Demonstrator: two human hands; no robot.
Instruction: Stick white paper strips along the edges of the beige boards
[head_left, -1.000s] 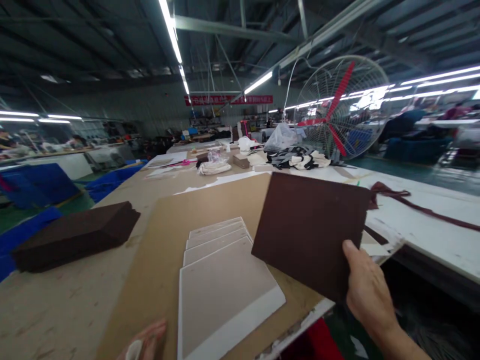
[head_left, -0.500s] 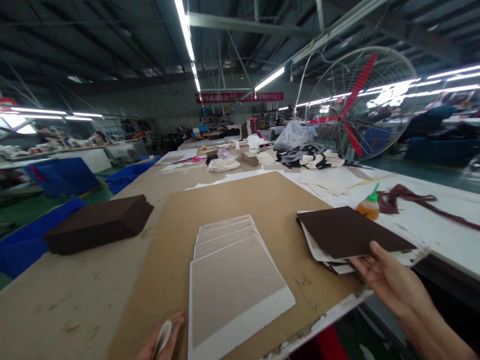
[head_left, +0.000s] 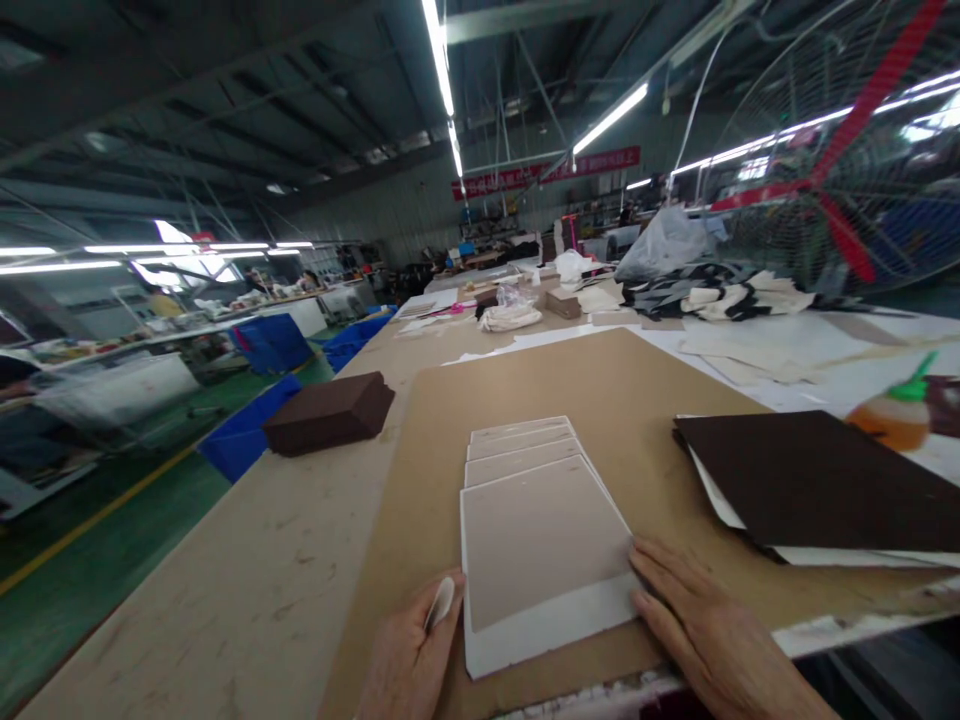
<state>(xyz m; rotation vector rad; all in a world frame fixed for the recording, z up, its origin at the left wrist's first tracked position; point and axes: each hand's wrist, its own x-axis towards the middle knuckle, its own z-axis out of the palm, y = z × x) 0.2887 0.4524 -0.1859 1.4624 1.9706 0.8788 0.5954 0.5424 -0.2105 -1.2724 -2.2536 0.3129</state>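
Note:
Several grey-beige panels with white borders lie overlapped in a stepped row, the nearest on top. At their left edge is my left hand, closed round a white flat tool with a rounded end; its fingertips touch the panel's side. My right hand rests against the right edge, fingers stretched out and holding nothing. To the right lies a pile of dark brown sheets, with white sheets showing beneath the top one.
Tan board covers the near tabletop. A dark brown stack stands at the table's left edge, beside a blue bin. An orange bottle with a green nozzle and a large fan are on the right.
My right hand has left the brown sheets and moved left to the panels' right edge. My left hand has come up against their left edge. The view has turned left.

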